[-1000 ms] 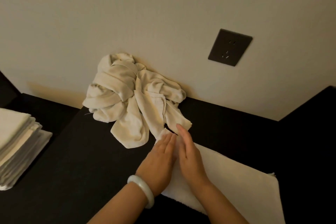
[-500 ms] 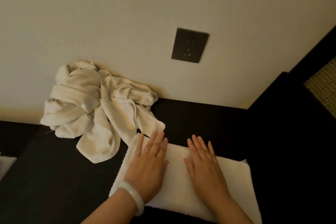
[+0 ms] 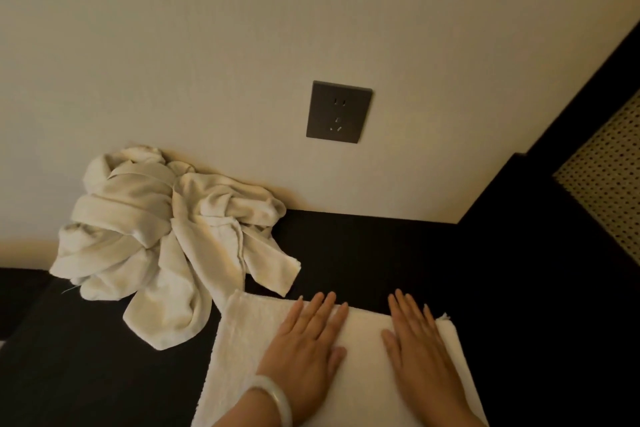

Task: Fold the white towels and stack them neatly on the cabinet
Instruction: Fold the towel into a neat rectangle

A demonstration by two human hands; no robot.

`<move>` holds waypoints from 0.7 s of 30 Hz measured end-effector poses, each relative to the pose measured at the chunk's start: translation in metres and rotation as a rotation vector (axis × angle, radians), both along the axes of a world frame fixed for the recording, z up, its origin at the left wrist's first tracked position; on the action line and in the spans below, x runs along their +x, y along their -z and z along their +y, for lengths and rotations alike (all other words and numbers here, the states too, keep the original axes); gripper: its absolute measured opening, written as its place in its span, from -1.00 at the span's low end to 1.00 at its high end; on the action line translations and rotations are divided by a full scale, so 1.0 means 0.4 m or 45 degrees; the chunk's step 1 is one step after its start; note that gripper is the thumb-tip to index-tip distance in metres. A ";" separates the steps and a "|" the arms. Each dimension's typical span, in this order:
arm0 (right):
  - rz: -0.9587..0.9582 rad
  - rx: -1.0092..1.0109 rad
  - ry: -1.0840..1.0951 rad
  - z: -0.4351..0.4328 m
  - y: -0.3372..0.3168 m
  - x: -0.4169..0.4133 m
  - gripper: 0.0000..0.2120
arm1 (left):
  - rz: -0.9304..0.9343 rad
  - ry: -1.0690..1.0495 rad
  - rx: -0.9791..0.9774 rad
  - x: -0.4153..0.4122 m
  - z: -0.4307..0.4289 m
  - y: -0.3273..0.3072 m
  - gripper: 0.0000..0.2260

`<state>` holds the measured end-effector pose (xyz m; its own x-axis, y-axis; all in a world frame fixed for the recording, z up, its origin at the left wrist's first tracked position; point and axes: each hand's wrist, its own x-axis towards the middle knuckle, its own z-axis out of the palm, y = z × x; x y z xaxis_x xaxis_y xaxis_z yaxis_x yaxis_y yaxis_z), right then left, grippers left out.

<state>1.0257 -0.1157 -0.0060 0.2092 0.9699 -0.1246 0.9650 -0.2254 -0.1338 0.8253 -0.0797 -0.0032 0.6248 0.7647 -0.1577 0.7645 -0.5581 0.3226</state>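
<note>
A white towel (image 3: 360,350) lies flat on the dark cabinet top (image 3: 104,357) at the bottom centre. My left hand (image 3: 304,350), with a pale bangle on its wrist, presses palm-down on the towel's middle, fingers straight. My right hand (image 3: 419,347) presses flat on the towel's right part, fingers straight and slightly spread. A crumpled heap of white towels (image 3: 159,236) sits against the wall, left of and behind the flat towel, one end touching its far left corner.
A dark wall socket (image 3: 338,112) is on the beige wall above the cabinet. A dark raised panel (image 3: 540,253) borders the cabinet on the right, with a perforated light surface (image 3: 609,191) beyond it.
My hands have slid apart from the towel's left end to lie spread across it. The view has swung right, so the folded stack at the left is out of frame.
</note>
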 end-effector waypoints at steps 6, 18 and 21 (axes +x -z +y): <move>0.140 0.032 -0.104 0.016 -0.016 -0.028 -0.40 | 0.046 -0.114 0.035 -0.015 -0.004 -0.005 -0.51; 0.159 -0.033 -0.116 0.010 -0.019 0.030 -0.47 | -0.086 0.269 0.033 0.074 0.003 0.019 -0.49; 0.217 -0.042 -0.099 0.003 -0.022 0.040 -0.46 | -0.050 0.277 0.032 0.072 -0.003 0.011 -0.49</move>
<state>1.0417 -0.1146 0.0030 0.1071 0.9771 -0.1841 0.9437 -0.1582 -0.2906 0.8543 -0.0808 -0.0077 0.7806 0.6148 -0.1127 0.6126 -0.7167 0.3333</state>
